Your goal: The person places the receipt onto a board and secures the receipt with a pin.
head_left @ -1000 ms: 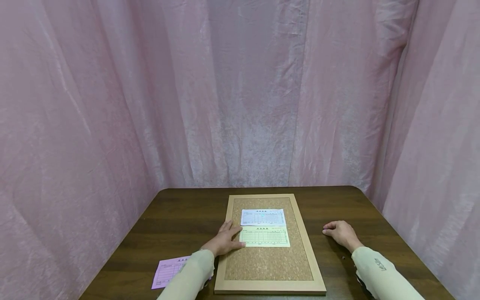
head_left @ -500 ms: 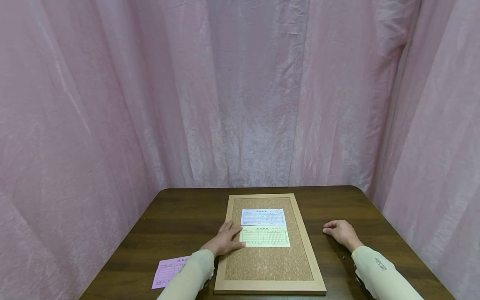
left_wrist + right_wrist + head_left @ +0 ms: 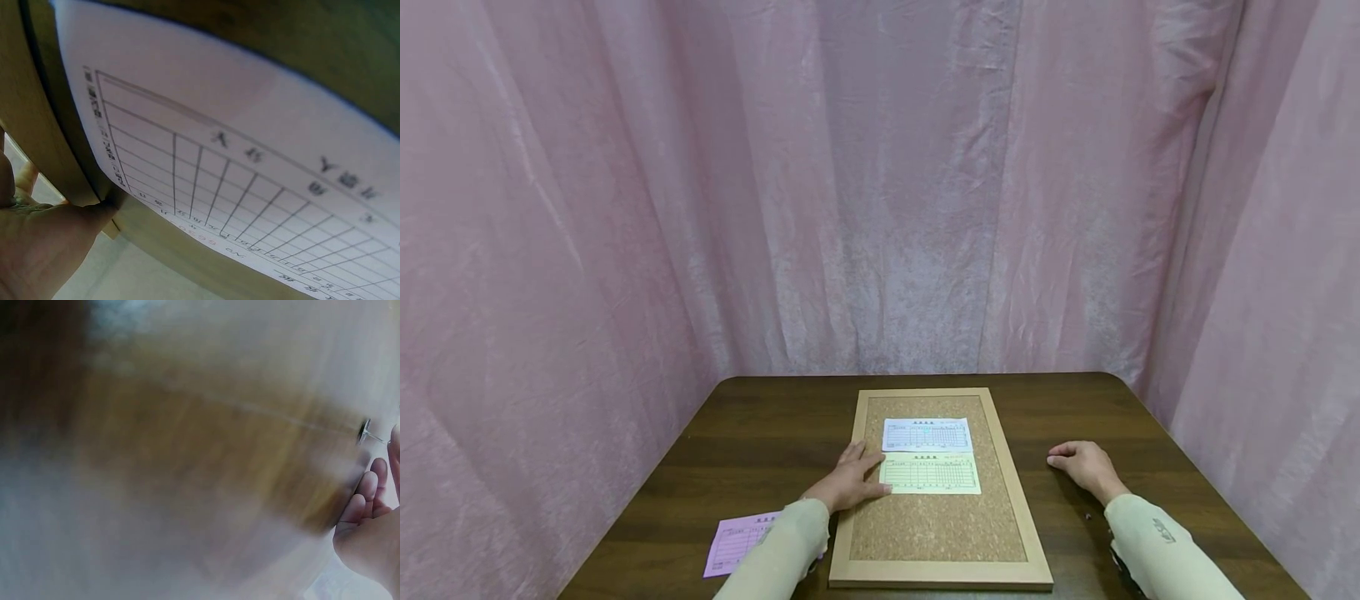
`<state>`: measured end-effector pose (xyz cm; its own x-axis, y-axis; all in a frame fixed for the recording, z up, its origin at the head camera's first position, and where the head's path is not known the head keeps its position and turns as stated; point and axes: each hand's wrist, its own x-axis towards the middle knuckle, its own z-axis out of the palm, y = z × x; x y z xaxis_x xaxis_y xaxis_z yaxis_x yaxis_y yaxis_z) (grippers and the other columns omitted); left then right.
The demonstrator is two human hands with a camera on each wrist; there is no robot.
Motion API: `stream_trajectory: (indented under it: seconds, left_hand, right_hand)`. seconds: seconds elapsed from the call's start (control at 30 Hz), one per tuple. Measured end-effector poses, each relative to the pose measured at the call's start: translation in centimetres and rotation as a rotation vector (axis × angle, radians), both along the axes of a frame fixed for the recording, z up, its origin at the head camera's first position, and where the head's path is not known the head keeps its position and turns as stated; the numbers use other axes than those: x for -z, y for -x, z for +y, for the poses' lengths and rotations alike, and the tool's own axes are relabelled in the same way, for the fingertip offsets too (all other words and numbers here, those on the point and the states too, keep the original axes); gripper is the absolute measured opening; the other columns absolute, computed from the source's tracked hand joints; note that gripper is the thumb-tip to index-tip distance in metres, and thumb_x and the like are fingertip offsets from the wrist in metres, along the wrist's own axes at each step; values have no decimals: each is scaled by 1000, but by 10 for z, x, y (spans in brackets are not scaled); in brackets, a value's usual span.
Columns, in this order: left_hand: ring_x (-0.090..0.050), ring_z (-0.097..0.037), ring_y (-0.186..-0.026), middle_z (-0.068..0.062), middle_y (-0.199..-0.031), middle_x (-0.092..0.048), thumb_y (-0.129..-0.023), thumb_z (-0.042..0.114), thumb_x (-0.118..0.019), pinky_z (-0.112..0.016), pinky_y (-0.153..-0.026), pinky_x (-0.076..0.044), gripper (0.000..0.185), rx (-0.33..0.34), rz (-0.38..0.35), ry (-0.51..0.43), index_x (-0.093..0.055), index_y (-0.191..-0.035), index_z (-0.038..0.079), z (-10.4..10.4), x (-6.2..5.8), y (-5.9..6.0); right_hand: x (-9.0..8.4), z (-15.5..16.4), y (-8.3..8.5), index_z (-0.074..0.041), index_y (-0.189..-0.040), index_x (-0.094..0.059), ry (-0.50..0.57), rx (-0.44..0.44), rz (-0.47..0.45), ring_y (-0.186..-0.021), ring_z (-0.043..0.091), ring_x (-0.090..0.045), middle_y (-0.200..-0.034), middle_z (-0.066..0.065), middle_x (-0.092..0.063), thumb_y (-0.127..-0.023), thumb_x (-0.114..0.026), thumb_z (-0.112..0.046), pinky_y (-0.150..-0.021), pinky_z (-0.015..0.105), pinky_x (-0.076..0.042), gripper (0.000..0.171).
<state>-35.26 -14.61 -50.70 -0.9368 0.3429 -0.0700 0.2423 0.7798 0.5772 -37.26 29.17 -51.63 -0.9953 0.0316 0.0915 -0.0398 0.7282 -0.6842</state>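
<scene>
at the far left, a pink form [image 3: 739, 542] lies flat on the dark wooden table [image 3: 760, 442], partly covered by the person's left sleeve [image 3: 778, 554]; the left wrist view shows its printed grid close up, beside the wooden frame of the board. next comes the left hand [image 3: 848, 483], lying flat across the left edge of the cork board [image 3: 936, 529], its fingers straight and spread, the fingertips pressing on the left end of the pale green form [image 3: 930, 473]. it grips nothing; it only rests on the paper and the frame. the green form lies across the middle of the cork, and a white form with blue print [image 3: 927, 434] lies just above it, their long edges touching or nearly so. both sit square to the frame, in the upper half of the board. right of the board, well apart from it, the right hand [image 3: 1084, 467] rests on the bare table with its fingers loosely curled under. in the right wrist view a thin pin with a round head [image 3: 367, 432] shows just off the fingertips [image 3: 369, 485], but the picture is too blurred to tell whether the fingers pinch it. pink curtains [image 3: 880, 183] hang round the table on three sides.
</scene>
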Motion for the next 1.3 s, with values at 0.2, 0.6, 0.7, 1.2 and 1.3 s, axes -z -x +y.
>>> stream_trajectory:
  seconds: [0.2, 0.6, 0.7, 1.2, 1.3]
  left_hand:
    - [-5, -42, -149, -24, -162, -14, -91, 40, -71, -66, -111, -20, 68, 2, 5, 4, -47, -148, 12, 0, 1, 1]
    - [-5, -40, -149, -22, -162, -13, -91, 43, -70, -64, -112, -20, 69, -1, 4, 13, -46, -149, 13, -1, 5, 4]
    - [-5, -40, -149, -22, -162, -13, -91, 42, -71, -64, -112, -20, 69, 1, 6, 8, -46, -149, 13, -1, 5, 4]
    - [-4, -40, -149, -22, -162, -13, -91, 43, -71, -65, -112, -19, 69, 0, 3, 0, -46, -149, 14, -2, 8, 6]
    - [-4, -39, -150, -21, -162, -13, -90, 43, -71, -65, -112, -20, 69, -5, 5, 0, -47, -149, 14, -2, 10, 7]
  right_hand:
    - [0, 1, -1, 0, -102, -74, 13, -3, 4, -100, 37, -61, -107, 20, -69, -93, -69, -16, -84, 51, -47, 19]
    - [-5, 0, -1, 2, -104, -73, 41, 10, 11, -105, 41, -59, -110, 23, -68, -94, -68, -16, -87, 52, -45, 21]
    - [-5, -1, -1, 2, -105, -73, 49, 15, 9, -105, 41, -59, -112, 23, -67, -94, -68, -16, -87, 52, -45, 22]
    - [-4, 1, -1, 2, -108, -73, 85, 55, -30, -85, 24, -64, -95, 11, -71, -96, -66, -20, -69, 38, -50, 26]
    - [-3, 2, 0, 2, -107, -73, 79, 56, -24, -84, 23, -64, -94, 10, -71, -96, -66, -20, -68, 37, -50, 26]
